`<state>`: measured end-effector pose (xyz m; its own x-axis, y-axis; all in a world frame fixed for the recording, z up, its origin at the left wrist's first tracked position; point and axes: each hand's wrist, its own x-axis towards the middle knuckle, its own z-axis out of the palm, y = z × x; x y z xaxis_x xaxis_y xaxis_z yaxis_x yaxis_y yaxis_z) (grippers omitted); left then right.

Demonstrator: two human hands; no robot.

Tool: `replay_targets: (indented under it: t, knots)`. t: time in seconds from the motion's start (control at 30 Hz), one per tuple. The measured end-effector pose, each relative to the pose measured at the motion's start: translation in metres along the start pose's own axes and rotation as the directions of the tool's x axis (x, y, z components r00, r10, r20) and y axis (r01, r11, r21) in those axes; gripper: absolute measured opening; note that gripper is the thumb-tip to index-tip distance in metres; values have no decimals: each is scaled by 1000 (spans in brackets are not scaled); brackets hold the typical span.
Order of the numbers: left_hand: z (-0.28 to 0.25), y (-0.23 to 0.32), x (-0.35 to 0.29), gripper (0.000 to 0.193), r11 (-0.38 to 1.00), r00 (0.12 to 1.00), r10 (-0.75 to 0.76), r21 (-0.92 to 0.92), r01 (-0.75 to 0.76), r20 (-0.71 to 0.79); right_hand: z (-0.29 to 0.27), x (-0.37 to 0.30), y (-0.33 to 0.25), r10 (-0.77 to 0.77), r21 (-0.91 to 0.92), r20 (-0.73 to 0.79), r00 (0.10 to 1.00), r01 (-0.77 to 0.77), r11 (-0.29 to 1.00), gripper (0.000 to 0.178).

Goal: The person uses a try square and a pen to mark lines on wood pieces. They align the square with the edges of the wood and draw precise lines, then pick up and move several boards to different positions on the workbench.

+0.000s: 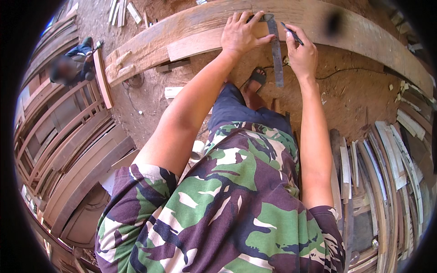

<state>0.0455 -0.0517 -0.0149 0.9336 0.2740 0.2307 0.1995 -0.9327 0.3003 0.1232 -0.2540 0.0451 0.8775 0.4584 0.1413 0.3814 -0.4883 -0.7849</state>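
A pale plank point(195, 46) lies along the near side of a long thick wooden beam point(182, 29). Across the plank runs a dark metal try square point(277, 63), its blade jutting past the near edge toward me. My left hand point(241, 35) presses flat on the plank with fingers spread, the thumb touching the blade and the fingertips by the square's head, which they partly hide. Pinched in my right hand point(302, 54) is a dark pen point(295, 35), its tip just right of the blade near the far end. Whether the tip touches wood, I cannot tell.
Stacked wooden frames and panels point(68, 150) fill the left side, where another person point(73, 66) sits low. Long strips of wood point(382, 168) lean at the right. A dark cable point(350, 70) crosses the dirt floor beneath the beam. Offcuts point(123, 12) lie beyond it.
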Motion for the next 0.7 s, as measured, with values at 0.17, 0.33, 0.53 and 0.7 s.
replay_targets:
  t: [0.17, 0.33, 0.53, 0.7]
  knots:
    - [8, -4, -1, 99, 999, 998, 32, 41, -30, -49, -5, 6, -4, -159, -201, 126, 979, 183, 962, 27]
    - [6, -3, -1, 98, 999, 999, 33, 12, -32, -37, -22, -12, -13, -166, -263, 212, 963, 220, 939, 22]
    - [-8, 5, -2, 93, 999, 999, 30, 46, -29, -19, -47, -37, -31, 12, -336, 306, 952, 96, 937, 22]
    - [1, -3, 0, 68, 993, 992, -58, -110, 46, -114, -47, -50, -17, 10, -115, 22, 1000, -8, 993, 24]
